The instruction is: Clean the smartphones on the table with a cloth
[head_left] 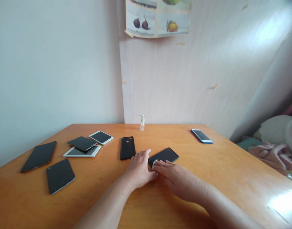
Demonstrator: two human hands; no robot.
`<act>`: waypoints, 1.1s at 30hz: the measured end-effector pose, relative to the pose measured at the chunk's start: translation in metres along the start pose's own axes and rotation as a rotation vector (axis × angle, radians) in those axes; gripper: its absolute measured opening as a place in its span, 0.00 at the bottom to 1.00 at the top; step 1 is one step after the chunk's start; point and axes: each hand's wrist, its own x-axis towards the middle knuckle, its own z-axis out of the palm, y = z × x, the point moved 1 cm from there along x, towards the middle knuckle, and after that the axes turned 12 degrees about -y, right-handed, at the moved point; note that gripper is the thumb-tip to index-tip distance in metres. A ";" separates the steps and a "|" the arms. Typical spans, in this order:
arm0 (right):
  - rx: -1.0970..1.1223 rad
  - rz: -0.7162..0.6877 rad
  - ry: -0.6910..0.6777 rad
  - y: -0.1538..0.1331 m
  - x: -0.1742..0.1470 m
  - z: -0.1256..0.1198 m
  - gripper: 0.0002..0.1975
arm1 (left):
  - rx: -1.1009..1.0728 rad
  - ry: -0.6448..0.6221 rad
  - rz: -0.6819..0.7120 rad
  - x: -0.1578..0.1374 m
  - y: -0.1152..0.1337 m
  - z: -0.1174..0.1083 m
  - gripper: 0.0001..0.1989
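Note:
A dark smartphone (167, 155) lies slantwise on the wooden table in front of me. My left hand (139, 170) is at its near left end, with thumb and fingers bracketing that end. My right hand (176, 176) lies over the same end, fingers together, pressing a small crumpled whitish cloth or tissue (154, 165) against the phone. Most of the cloth is hidden under the fingers. Just beyond my left hand rests a black phone case (127, 148), its inner side up, with a camera cutout and a round hole.
On the left of the wooden table (100, 181) lie several tablets, including a black one (39, 156), a dark grey-edged one (60, 175) and a white one (101, 137). A clear pump bottle (142, 123) stands at the back. A blue-edged phone (201, 136) lies far right.

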 end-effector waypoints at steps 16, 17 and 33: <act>-0.015 0.031 0.051 0.008 0.014 0.009 0.23 | 0.021 -0.007 -0.021 0.001 -0.001 0.001 0.42; -0.017 0.081 0.057 0.015 0.015 0.009 0.23 | 0.025 -0.003 -0.023 0.001 0.000 0.001 0.42; -0.012 0.063 0.051 0.019 0.026 0.010 0.25 | 0.013 0.024 -0.021 0.001 -0.001 0.003 0.43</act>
